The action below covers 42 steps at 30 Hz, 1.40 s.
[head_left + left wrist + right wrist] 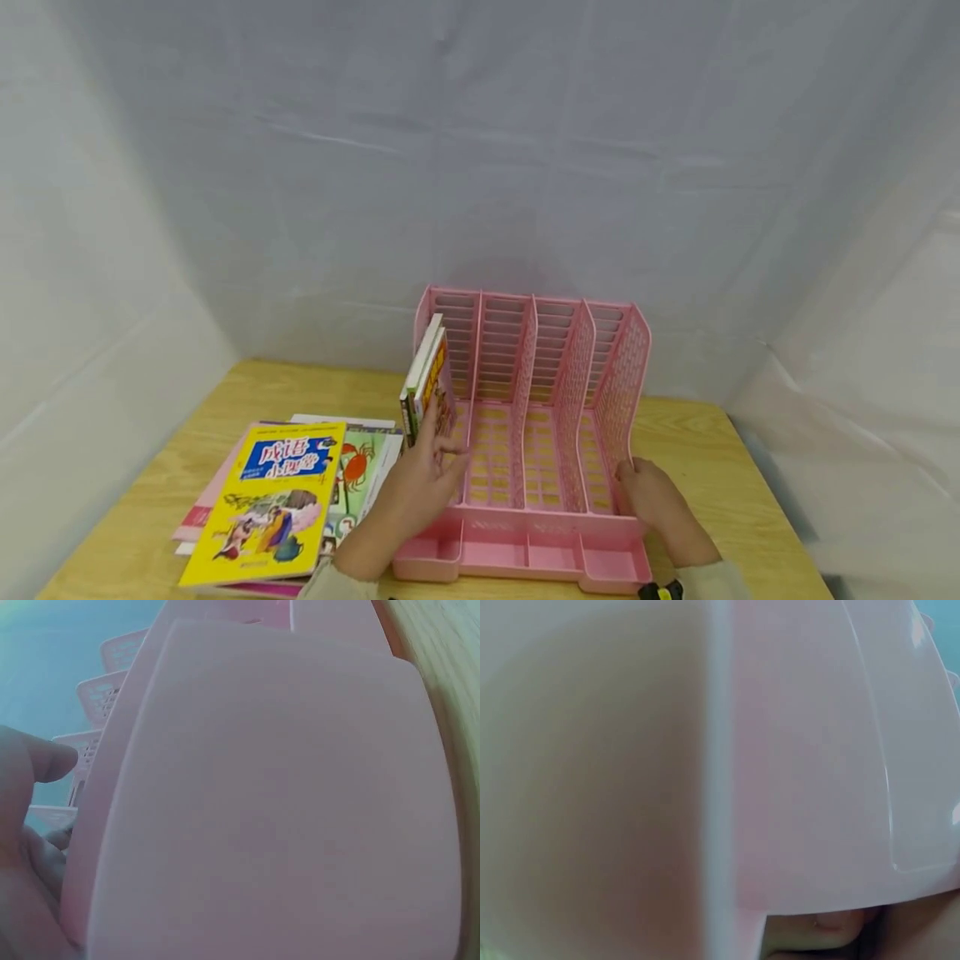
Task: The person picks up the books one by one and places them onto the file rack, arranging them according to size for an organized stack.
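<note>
A pink file rack [551, 521] with upright dividers stands on the table, small trays along its front. In its leftmost compartment two thin books [425, 367] stand on edge. My left hand [420, 492] is in front of that compartment, its extended index finger touching the nearer book's cover. My right hand [660, 504] grips the lower front edge of the rack's right side wall. Fingertips [838, 921] show beneath the rack's edge in the right wrist view. The rack's front fills much of the left wrist view, with the left thumb [52, 760] beside it.
Left of the rack lies a pile of books, topped by a yellow book [262, 508]. A green-covered book [363, 467] with a red crab sticks out from under it. The wooden table [697, 433] meets pale sheeting [525, 167] at the back and sides.
</note>
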Each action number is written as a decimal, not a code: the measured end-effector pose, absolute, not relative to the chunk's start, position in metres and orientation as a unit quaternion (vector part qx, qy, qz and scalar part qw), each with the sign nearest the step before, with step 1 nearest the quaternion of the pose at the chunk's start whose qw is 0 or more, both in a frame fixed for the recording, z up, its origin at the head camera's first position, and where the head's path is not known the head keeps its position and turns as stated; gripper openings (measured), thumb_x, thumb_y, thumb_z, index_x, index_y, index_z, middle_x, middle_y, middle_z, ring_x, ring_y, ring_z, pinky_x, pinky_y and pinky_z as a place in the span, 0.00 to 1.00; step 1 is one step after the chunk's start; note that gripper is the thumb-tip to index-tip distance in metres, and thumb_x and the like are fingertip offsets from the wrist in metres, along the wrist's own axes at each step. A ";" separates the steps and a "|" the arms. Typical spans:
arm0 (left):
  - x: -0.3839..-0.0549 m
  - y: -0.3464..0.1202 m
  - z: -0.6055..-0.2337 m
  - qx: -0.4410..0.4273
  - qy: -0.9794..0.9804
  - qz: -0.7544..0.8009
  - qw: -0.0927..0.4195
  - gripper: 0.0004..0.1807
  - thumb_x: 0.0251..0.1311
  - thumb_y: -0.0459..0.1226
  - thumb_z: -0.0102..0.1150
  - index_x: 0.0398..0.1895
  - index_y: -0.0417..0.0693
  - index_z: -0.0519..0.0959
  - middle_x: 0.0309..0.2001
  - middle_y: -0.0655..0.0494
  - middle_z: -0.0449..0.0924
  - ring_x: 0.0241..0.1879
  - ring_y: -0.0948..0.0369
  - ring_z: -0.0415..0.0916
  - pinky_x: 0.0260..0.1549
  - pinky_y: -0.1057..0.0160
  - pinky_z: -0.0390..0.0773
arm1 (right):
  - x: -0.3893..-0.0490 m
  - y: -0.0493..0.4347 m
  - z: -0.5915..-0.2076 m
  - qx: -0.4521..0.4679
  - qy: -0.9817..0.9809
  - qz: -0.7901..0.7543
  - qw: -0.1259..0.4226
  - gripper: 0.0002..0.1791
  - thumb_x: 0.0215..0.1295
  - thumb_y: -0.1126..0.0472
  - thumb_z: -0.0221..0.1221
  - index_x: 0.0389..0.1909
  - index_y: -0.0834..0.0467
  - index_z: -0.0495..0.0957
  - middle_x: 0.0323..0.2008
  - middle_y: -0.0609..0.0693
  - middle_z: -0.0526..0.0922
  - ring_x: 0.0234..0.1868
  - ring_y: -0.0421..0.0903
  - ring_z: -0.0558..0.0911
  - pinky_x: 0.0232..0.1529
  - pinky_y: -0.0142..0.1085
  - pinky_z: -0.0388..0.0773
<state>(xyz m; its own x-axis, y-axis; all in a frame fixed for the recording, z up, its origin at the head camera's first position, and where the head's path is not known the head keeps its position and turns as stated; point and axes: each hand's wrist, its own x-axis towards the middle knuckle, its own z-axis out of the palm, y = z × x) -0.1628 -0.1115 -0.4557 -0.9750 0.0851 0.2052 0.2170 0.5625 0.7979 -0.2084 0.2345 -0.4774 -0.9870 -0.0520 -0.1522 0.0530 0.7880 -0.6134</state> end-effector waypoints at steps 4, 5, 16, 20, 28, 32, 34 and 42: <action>-0.158 -0.115 -0.454 -0.102 -0.881 -0.454 0.087 0.45 0.73 0.43 0.61 0.84 0.51 0.48 0.34 0.71 0.80 0.25 0.67 0.72 0.25 0.66 0.75 | -0.209 0.234 -0.478 -0.004 0.949 -0.307 0.064 0.29 0.83 0.52 0.36 0.49 0.69 0.81 0.41 0.61 0.84 0.45 0.57 0.82 0.56 0.61 0.76; -0.156 -0.115 -0.453 -0.103 -0.884 -0.447 0.092 0.41 0.73 0.41 0.61 0.83 0.52 0.53 0.32 0.72 0.78 0.24 0.68 0.72 0.24 0.66 0.75 | -0.209 0.234 -0.478 -0.003 0.950 -0.305 0.063 0.30 0.83 0.52 0.36 0.51 0.70 0.81 0.42 0.63 0.84 0.47 0.58 0.83 0.57 0.62 0.75; -0.137 -0.139 -0.423 -0.079 -0.892 -0.417 0.152 0.05 0.73 0.39 0.61 0.40 0.59 0.85 0.18 0.71 0.72 0.14 0.68 0.64 0.14 0.68 0.63 | -0.209 0.233 -0.476 0.025 0.957 -0.281 0.074 0.28 0.80 0.47 0.44 0.49 0.70 0.76 0.34 0.56 0.81 0.36 0.53 0.80 0.38 0.50 0.78; -0.135 -0.170 -0.409 -0.016 -0.913 -0.391 0.115 0.08 0.76 0.43 0.57 0.46 0.56 0.85 0.19 0.65 0.74 0.13 0.63 0.64 0.12 0.66 0.61 | -0.207 0.233 -0.472 0.039 0.967 -0.245 0.056 0.23 0.77 0.48 0.45 0.43 0.65 0.76 0.31 0.55 0.80 0.31 0.51 0.78 0.29 0.44 0.73; -0.128 -0.271 -0.416 0.098 -0.960 -0.261 0.020 0.27 0.75 0.48 0.53 0.67 0.39 0.70 0.48 0.44 0.84 0.34 0.54 0.80 0.31 0.51 0.80 | -0.205 0.232 -0.470 0.037 0.972 -0.229 0.042 0.19 0.75 0.49 0.48 0.39 0.62 0.75 0.28 0.54 0.79 0.28 0.50 0.77 0.25 0.42 0.71; -0.122 -0.313 -0.430 0.159 -0.956 -0.247 -0.009 0.34 0.73 0.50 0.54 0.69 0.32 0.65 0.53 0.36 0.80 0.42 0.49 0.78 0.40 0.46 0.78 | -0.206 0.232 -0.471 0.039 0.971 -0.233 0.038 0.18 0.74 0.49 0.49 0.39 0.61 0.76 0.29 0.53 0.79 0.28 0.50 0.77 0.26 0.43 0.71; -0.121 -0.326 -0.436 0.180 -0.951 -0.251 -0.025 0.37 0.73 0.53 0.54 0.68 0.30 0.65 0.52 0.34 0.78 0.42 0.48 0.77 0.39 0.47 0.77 | -0.206 0.233 -0.471 0.041 0.970 -0.235 0.036 0.18 0.74 0.50 0.50 0.39 0.61 0.76 0.28 0.53 0.79 0.28 0.50 0.76 0.26 0.42 0.70; -0.118 -0.343 -0.453 0.203 -0.945 -0.238 -0.097 0.64 0.61 0.76 0.47 0.68 0.20 0.62 0.51 0.23 0.69 0.41 0.44 0.73 0.37 0.50 0.77 | -0.206 0.232 -0.472 0.042 0.969 -0.240 0.033 0.17 0.74 0.50 0.49 0.36 0.60 0.76 0.28 0.52 0.79 0.28 0.50 0.76 0.26 0.43 0.70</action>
<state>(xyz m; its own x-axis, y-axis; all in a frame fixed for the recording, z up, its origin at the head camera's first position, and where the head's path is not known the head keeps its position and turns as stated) -0.1184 -0.3433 -0.4531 -0.8987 -0.3373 -0.2802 -0.4298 0.8043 0.4103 -0.2062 0.2316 -0.4724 -0.9943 0.0644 -0.0848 0.0966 0.8812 -0.4627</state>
